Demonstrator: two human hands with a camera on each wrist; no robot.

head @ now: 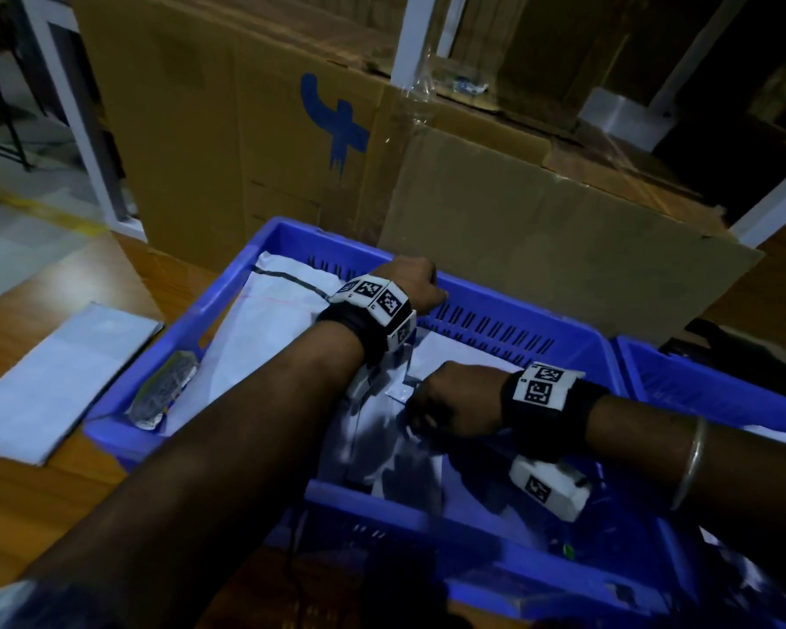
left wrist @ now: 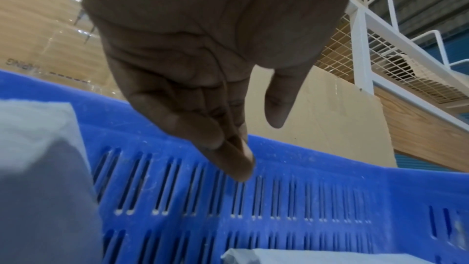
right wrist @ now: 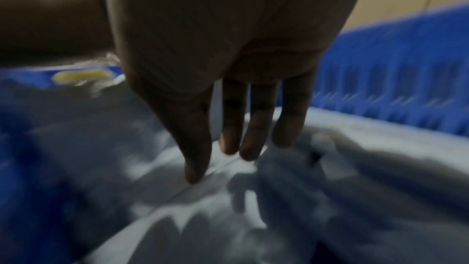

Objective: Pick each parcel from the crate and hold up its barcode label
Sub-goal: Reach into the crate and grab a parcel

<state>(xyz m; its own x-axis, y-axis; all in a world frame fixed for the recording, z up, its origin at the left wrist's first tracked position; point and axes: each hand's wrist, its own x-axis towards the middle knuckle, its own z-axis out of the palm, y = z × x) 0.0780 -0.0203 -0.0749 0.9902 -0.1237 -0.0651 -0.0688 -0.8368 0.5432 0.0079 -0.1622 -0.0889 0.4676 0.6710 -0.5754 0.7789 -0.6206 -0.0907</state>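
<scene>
The blue slotted crate [head: 518, 301] holds several white and grey poly parcels. My left hand [head: 420, 283] hovers at the crate's far wall [left wrist: 304, 198], fingers straight and together, thumb apart, holding nothing. My right hand [head: 432, 415] reaches down in the crate's middle onto a crumpled grey-white parcel [head: 382, 451]. In the blurred right wrist view its fingers [right wrist: 248, 148] point straight down and the tips touch that parcel [right wrist: 203, 218]. A large flat white parcel [head: 264, 329] lies in the crate's left half. No barcode label shows.
A small wrapped bundle [head: 164, 388] leans on the crate's left wall. A flat white parcel [head: 60, 379] lies on the wooden table [head: 87, 274] to the left. Tall cardboard boxes [head: 228, 129] stand close behind, and a second blue crate [head: 699, 383] adjoins on the right.
</scene>
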